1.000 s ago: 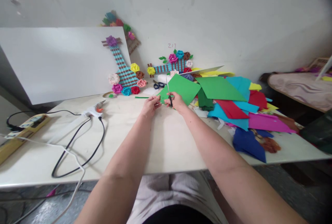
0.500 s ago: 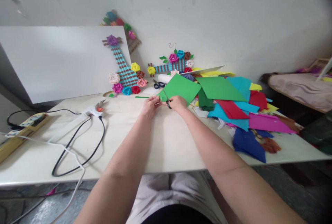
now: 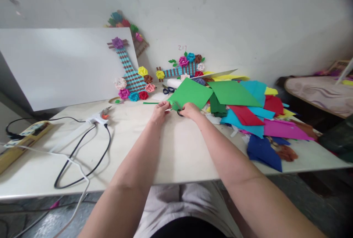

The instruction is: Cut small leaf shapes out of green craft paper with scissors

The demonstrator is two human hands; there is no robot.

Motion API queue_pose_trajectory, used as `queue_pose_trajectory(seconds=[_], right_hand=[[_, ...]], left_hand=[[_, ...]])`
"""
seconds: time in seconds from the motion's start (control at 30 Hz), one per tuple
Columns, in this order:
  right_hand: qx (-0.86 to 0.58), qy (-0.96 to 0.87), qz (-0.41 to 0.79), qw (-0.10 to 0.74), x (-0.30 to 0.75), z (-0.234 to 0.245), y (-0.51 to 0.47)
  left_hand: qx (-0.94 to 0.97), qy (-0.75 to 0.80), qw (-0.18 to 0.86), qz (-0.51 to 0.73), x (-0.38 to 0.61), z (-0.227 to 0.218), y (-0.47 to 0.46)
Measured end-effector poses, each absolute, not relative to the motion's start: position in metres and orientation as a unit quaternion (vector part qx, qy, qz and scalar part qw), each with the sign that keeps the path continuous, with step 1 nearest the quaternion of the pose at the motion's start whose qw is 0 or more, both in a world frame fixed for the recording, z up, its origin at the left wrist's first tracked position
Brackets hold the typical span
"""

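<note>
My left hand point(image 3: 160, 112) is closed, its fingertips pinching a small piece of green paper point(image 3: 175, 105). My right hand point(image 3: 191, 110) grips a pair of scissors point(image 3: 180, 113) by the dark handles. The blades point up and left toward the small piece and are blurred, so I cannot tell whether they touch it. Just behind both hands lies a large green sheet point(image 3: 190, 92). A thin green strip point(image 3: 150, 103) rests on the table left of my left hand.
Coloured paper scraps point(image 3: 246, 116) pile up at the right. Dark-handled scissors point(image 3: 168, 90) lie behind my hands. Paper-flower guitars point(image 3: 132, 78) lean at the back. A glue gun point(image 3: 98, 118), its black cable point(image 3: 91, 172) and a power strip point(image 3: 30, 135) occupy the left side.
The scissor blades, upright and distinct before, have swung lower toward the small green paper and are now blurred. My hands stay almost in the same place.
</note>
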State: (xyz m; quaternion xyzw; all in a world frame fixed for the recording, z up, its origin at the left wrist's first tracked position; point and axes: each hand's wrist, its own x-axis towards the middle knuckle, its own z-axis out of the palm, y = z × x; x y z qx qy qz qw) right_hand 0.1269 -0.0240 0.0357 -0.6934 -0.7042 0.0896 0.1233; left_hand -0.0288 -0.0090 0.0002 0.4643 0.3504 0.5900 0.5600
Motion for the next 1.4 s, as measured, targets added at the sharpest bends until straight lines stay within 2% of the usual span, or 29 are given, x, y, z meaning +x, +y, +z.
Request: queue_pose_trajectory(seconds=[0.1,0.2,0.27,0.33,0.47,0.57,0.73,1.4], right_hand=[[-0.683,-0.712,0.087,0.135,0.125,0.034,-0.023],[-0.67,-0.7,0.096,0.226,0.124,0.032,-0.02],[-0.649,-0.673,0.171,0.312,0.124,0.031,-0.018],[-0.608,-0.633,0.295,0.377,0.124,0.03,-0.017],[-0.501,-0.567,0.482,0.442,0.124,0.026,-0.018],[-0.457,-0.534,0.544,0.459,0.122,0.025,-0.021],[-0.438,-0.501,0.582,0.467,0.118,0.027,-0.024],[-0.42,-0.508,0.587,0.469,0.119,0.025,-0.023]], left_hand=[[0.472,0.351,0.555,0.588,-0.029,0.0,-0.008],[0.472,0.345,0.556,0.591,-0.029,-0.002,-0.005],[0.473,0.332,0.563,0.591,-0.029,-0.003,-0.003],[0.472,0.312,0.572,0.593,-0.029,-0.004,-0.003],[0.465,0.272,0.605,0.586,-0.027,-0.002,-0.007],[0.462,0.265,0.626,0.57,-0.025,-0.001,-0.011],[0.451,0.27,0.642,0.558,-0.025,-0.003,-0.01],[0.439,0.27,0.65,0.559,-0.025,-0.001,-0.013]])
